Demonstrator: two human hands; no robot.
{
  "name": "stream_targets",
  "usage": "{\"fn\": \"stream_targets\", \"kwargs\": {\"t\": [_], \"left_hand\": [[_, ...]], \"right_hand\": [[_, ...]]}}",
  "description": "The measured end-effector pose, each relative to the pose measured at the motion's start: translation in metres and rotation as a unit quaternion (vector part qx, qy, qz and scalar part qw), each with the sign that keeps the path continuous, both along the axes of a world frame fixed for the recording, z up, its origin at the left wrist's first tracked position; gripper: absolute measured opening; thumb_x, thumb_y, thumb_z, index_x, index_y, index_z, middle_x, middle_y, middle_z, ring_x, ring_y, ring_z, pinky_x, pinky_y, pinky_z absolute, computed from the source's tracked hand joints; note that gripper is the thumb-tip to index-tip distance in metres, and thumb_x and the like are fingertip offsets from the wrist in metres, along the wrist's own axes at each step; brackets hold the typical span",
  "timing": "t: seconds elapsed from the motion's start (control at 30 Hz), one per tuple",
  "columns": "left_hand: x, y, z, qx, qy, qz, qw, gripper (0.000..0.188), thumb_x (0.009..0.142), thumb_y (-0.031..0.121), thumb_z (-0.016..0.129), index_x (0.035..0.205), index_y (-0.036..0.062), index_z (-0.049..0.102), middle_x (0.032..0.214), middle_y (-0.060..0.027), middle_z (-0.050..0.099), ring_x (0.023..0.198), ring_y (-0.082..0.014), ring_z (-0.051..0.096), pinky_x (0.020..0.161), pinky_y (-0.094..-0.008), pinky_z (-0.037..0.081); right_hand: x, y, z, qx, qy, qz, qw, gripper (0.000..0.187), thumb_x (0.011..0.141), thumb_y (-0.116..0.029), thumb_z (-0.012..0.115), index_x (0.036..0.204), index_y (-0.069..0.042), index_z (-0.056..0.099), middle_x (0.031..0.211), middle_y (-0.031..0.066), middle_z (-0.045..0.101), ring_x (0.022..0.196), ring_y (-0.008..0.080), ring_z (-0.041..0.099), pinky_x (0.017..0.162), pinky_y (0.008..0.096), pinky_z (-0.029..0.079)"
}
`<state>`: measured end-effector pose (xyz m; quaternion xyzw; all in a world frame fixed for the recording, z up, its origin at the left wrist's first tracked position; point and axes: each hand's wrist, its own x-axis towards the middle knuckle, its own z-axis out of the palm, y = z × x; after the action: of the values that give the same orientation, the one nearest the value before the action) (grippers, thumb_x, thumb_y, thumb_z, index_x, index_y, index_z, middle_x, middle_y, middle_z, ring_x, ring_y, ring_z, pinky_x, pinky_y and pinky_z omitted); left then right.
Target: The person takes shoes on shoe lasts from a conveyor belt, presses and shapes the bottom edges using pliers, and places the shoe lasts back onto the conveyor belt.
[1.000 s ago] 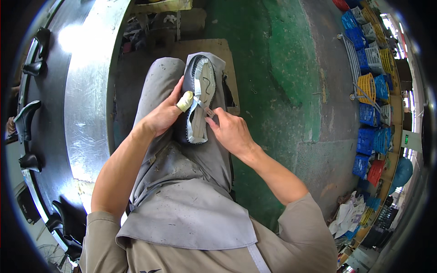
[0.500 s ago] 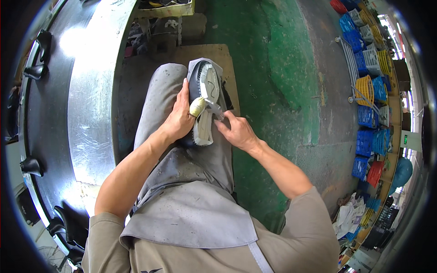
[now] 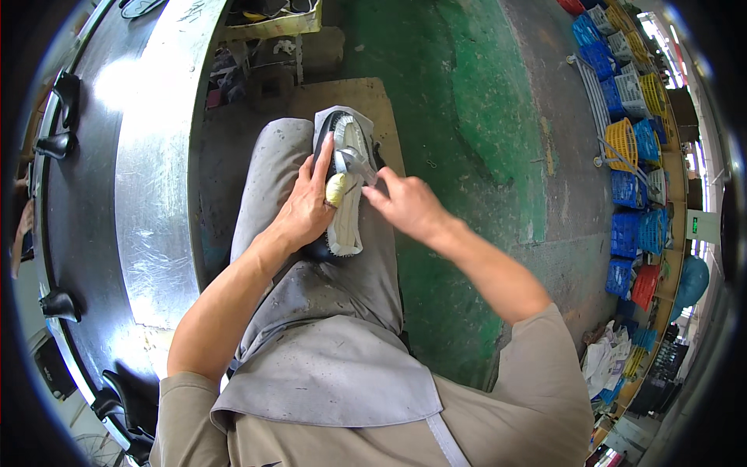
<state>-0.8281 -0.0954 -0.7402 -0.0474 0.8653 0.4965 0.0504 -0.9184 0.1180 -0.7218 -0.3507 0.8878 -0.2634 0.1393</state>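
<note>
A black shoe (image 3: 344,233) rests sole-side up along my right thigh, its pale underside facing me and a stitched-looking, ridged edge running round it. My left hand (image 3: 307,204) grips the shoe from its left side, fingers along the black upper. Yellow wrapping covers the left thumb, which presses on the underside. In my right hand (image 3: 408,204) is a flat grey metal blade (image 3: 359,165), its handle hidden by the fingers. The blade lies across the middle of the shoe's underside, just beyond the wrapped thumb.
A conveyor belt (image 3: 85,233) with several black shoes (image 3: 61,305) runs along my left, beside a shiny metal ledge (image 3: 156,194). A yellow bin (image 3: 272,25) stands ahead. Blue and yellow baskets (image 3: 622,144) fill shelving at the right, with a metal-framed cart (image 3: 595,101) before it.
The blade has moved forward along the shoe's underside toward its far end, with my right hand turning. My left hand keeps its grip. Shoes on the belt have shifted nearer.
</note>
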Motion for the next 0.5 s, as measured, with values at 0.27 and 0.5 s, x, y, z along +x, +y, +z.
{"fn": "stream_targets", "kwargs": {"t": [0.27, 0.5], "left_hand": [[-0.004, 0.003, 0.024, -0.088, -0.066, -0.038, 0.993, 0.086, 0.095, 0.000, 0.057, 0.168, 0.0259, 0.020, 0.152, -0.0299, 0.049, 0.136, -0.0573, 0.047, 0.120, -0.0540, 0.038], [-0.009, 0.003, 0.011, -0.124, -0.034, -0.094, 0.987, 0.086, 0.095, 0.001, 0.058, 0.168, 0.0282, 0.020, 0.145, -0.0301, 0.056, 0.137, -0.0578, 0.045, 0.121, -0.0535, 0.037]], "right_hand": [[-0.015, 0.015, 0.055, -0.014, -0.431, -0.055, 0.901, 0.037, 0.107, -0.036, 0.061, 0.096, 0.000, 0.064, 0.078, 0.0074, 0.071, 0.066, 0.0150, 0.069, 0.061, 0.0327, 0.056], [-0.040, -0.003, 0.072, -0.010, -0.243, -0.039, 0.969, 0.034, 0.108, -0.034, 0.060, 0.106, 0.000, 0.061, 0.077, 0.0087, 0.068, 0.067, 0.0186, 0.068, 0.064, 0.0343, 0.054]]}}
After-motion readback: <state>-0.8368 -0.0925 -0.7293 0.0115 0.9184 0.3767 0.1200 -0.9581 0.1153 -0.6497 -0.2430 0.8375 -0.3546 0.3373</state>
